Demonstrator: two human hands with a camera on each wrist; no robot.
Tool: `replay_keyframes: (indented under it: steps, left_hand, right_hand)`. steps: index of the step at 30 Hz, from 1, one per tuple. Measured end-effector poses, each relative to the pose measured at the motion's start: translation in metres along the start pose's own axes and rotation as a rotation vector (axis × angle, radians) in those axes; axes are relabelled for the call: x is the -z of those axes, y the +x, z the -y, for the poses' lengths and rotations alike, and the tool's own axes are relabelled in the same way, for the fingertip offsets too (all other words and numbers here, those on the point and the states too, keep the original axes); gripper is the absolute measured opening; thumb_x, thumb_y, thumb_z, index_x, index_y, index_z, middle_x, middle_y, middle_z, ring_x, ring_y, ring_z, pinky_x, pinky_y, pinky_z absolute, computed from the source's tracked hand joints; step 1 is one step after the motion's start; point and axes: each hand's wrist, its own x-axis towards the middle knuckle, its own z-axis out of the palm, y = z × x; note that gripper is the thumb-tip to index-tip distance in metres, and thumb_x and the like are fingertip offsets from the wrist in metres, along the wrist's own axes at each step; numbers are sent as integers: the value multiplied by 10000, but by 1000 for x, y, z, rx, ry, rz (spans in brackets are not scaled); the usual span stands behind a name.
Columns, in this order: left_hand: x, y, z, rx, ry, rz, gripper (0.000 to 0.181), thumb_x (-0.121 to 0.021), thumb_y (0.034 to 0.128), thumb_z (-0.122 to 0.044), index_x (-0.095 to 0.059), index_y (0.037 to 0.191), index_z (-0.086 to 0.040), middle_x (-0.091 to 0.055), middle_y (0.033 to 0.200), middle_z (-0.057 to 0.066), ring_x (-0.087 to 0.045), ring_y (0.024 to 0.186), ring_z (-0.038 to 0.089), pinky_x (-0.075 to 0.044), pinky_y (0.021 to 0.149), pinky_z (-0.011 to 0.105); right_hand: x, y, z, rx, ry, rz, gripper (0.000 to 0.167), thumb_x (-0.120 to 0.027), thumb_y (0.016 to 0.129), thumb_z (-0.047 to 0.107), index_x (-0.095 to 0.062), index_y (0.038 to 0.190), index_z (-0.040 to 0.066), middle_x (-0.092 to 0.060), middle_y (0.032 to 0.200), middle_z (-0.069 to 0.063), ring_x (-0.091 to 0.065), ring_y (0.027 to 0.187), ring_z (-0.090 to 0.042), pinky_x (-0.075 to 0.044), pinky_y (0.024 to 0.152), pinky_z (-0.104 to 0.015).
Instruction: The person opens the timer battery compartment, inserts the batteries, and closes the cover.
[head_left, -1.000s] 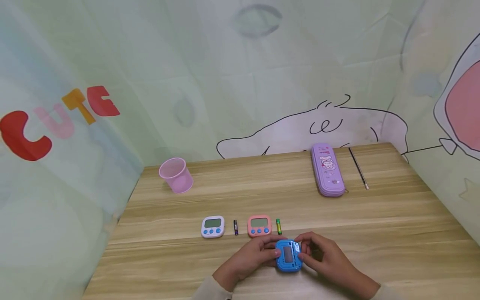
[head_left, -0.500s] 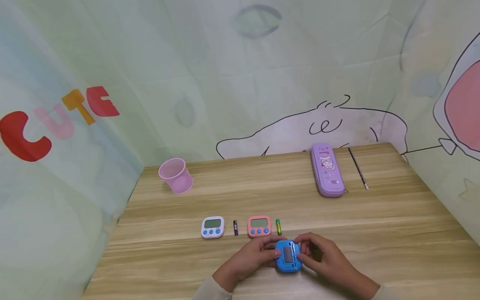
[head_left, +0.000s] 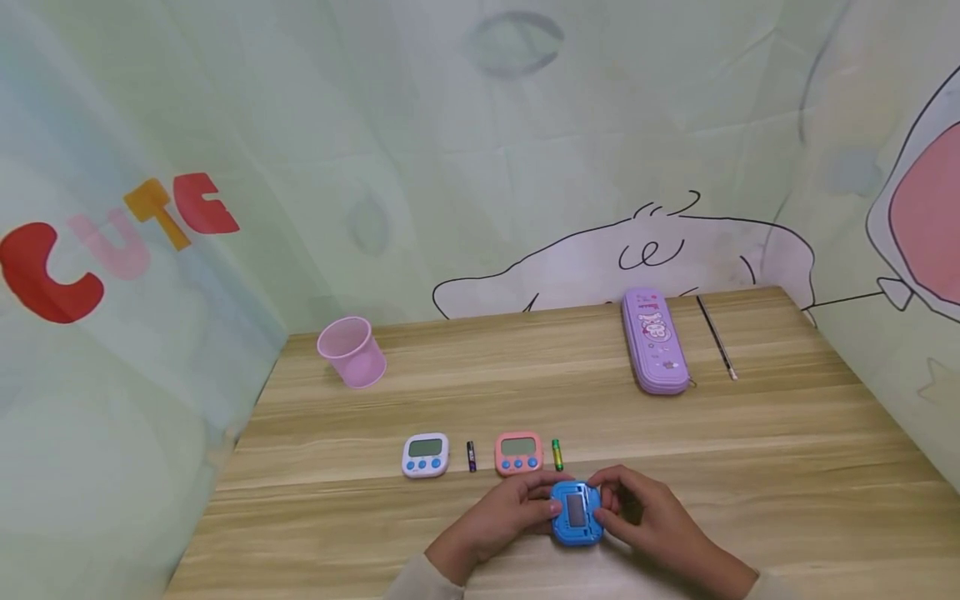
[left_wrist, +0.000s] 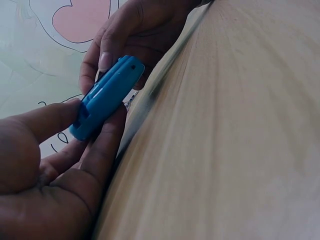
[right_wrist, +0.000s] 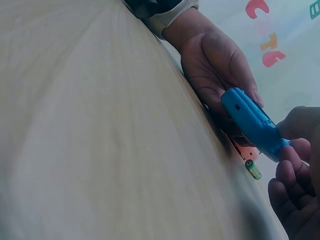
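1. Blue timer (head_left: 577, 512): located between both hands and in contact with each.
2. Left hand (head_left: 504, 517): pinches the timer's left side, thumb on the upper face, fingers underneath.
3. Right hand (head_left: 656, 518): grips the right side between thumb and fingers.
4. Head view: shows the timer's grey panel (head_left: 576, 509), plus a white timer (head_left: 425, 455) outside both wrist views.
5. Wrist views: reveal a small hole (left_wrist: 133, 66) in the timer's side wall, not visible from the head.

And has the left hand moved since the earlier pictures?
No: in the head view, the left hand, gripping the blue timer, keeps the same place against the coral timer, with no visible shift.
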Motion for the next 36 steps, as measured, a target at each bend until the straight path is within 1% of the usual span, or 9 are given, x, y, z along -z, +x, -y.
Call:
replay_keyframes:
  steps: [2,5,8,13,23,29,36]
  left_hand:
    - [0,0,0,-1,-3,4,395,-576,985,-114,-522,1368,-35,-603,1275,137,-605,1112,237,-568,872,361]
    - [0,0,0,-3,-5,9,393,-576,985,-115,-523,1366,-30,-604,1271,141,-606,1110,238,-567,874,361]
    - [0,0,0,2,-2,12,392,-581,983,-123,-529,1361,-36,-607,1269,131,-607,1107,231,-566,876,358]
    - [1,0,-1,22,3,14,383,-594,979,-149,-545,1349,-60,-612,1266,107,-612,1107,225,-560,890,356]
    - [1,-1,-2,18,2,18,372,-590,981,-146,-551,1342,-62,-611,1265,106,-613,1107,227,-560,889,358]
    - [0,-1,-1,13,6,14,363,-588,982,-140,-556,1335,-64,-610,1265,109,-613,1109,232,-561,886,359]
    - [0,0,-2,25,17,-4,367,-591,980,-137,-556,1339,-70,-607,1275,99,-614,1108,225,-566,876,362]
  right_hand:
    - [-1,-1,-4,-11,-5,3,343,-761,800,-33,-613,1081,99,-573,802,69,-564,716,-131,-513,608,-269]
    - [-4,-3,-17,-28,-17,4,358,-768,803,-13,-609,1089,131,-573,805,81,-566,718,-136,-507,610,-268]
    - [-7,-5,-29,-34,-24,4,370,-779,809,29,-603,1100,176,-572,812,103,-566,726,-114,-504,616,-257]
    - [-8,-6,-35,-19,-15,4,328,-770,841,103,-597,1096,214,-572,819,120,-562,737,-76,-504,624,-239]
    - [-6,-6,-34,-20,-33,17,266,-744,877,172,-595,1089,230,-574,822,129,-556,737,-64,-503,630,-226]
    - [-7,-7,-35,-4,-18,21,269,-748,871,151,-603,1081,236,-574,820,128,-555,731,-65,-501,612,-226]
    - [-2,0,0,-15,-13,22,283,-746,826,-7,-618,1046,116,-566,778,79,-541,696,-71,-492,586,-242]
